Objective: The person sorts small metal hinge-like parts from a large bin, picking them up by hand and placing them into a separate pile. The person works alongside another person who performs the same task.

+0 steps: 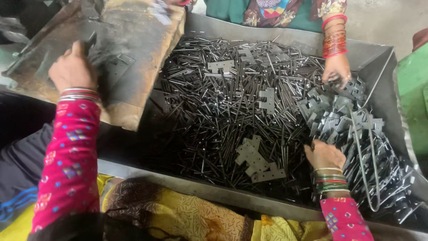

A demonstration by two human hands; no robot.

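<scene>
- Your left hand [71,67] is up in the upper left of the frame, fingers curled over the edge of a worn, rusty-looking board [129,49]. It's clamped on something dark at that edge, but the blur there means you can't really tell what it is.
- That board sits tilted over the upper left corner of the big grey metal tray [285,38], with a flat bracket [118,62] lying on it just right of your hand.
- Your right hand [323,154] is down at the lower right, knuckles up, fingers dug into the stuff where the thin pins meet the bracket heap. Whether it's actually closed on a piece is hidden, so can't tell.
- The tray's middle is packed with a heap of thin dark metal pins [214,111] lying every which way.
- A few flat pale brackets rest on top of the pins: a small cluster [256,158] just left of your right hand, one [267,100] mid-frame, one [221,67] higher up.
- Right side of the tray holds a pile of grey notched brackets [343,118], with a long bent wire loop [368,156] lying across it.
- Another person's hand [336,69], red bangles on the wrist, reaches in from the top right and touches the top of that bracket pile.
</scene>
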